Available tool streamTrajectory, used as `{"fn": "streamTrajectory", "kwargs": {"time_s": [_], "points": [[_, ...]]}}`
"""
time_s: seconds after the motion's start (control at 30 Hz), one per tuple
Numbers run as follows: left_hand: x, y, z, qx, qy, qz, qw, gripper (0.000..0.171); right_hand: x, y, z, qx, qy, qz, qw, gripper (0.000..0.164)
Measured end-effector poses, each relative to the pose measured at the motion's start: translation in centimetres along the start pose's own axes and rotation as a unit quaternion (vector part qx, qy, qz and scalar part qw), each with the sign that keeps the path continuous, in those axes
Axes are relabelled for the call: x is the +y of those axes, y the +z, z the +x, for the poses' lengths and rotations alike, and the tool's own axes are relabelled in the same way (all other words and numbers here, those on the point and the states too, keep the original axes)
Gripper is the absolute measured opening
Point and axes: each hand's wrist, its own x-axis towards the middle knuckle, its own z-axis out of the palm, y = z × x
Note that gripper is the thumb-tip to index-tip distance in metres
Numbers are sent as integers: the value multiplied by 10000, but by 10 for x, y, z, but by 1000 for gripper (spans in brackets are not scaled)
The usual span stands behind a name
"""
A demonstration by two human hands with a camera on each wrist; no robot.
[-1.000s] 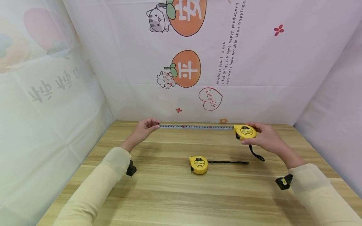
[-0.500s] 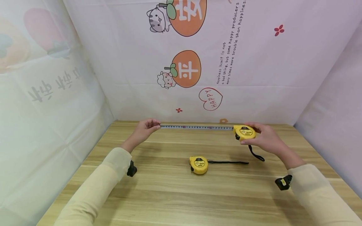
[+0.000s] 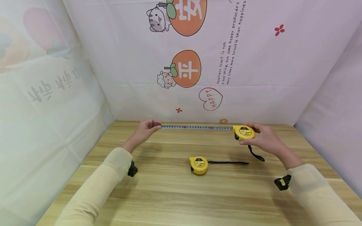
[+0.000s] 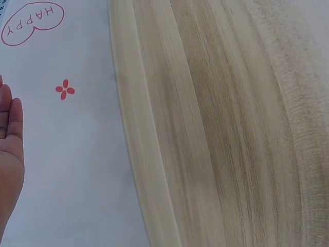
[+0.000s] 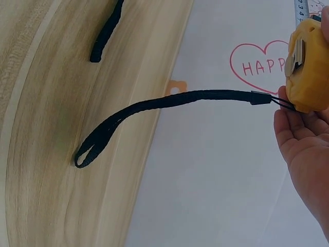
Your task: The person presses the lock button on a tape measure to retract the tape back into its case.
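Note:
A yellow tape measure [image 3: 244, 132] is gripped in my right hand [image 3: 264, 138], fingers behind its case and thumb along its lower edge. From its left side the silver blade [image 3: 195, 127] runs straight across to my left hand [image 3: 145, 130], which pinches the blade's end between thumb and fingers. A black wrist strap [image 5: 195, 96] dangles from the case in the right wrist view. Only part of the left hand [image 4: 11, 139] shows in the left wrist view, its pinch out of frame. Below the blade, a second yellow tape measure [image 3: 199, 165] lies on the table.
The second tape's black strap [image 3: 229, 162] stretches to the right over the wooden table [image 3: 181, 201]. A white printed cloth [image 3: 135, 100] hangs behind the table's back edge, with cloth walls on both sides. Black wrist cameras sit at both cuffs.
The stretch of blade between my hands has become slightly shorter. My left hand has shifted a little right and the held tape measure a little left. The second tape measure lies still.

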Motion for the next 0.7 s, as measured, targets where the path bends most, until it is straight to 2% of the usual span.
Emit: {"fn": "streamTrajectory", "kwargs": {"time_s": [0.3, 0.7], "points": [[-1, 2, -1, 5, 56, 12, 10000, 20, 1, 2, 1, -14, -52, 2, 10000, 88], [2, 7, -1, 21, 47, 59, 10000, 20, 0, 5, 3, 8, -107, -33, 9999, 92]]}}
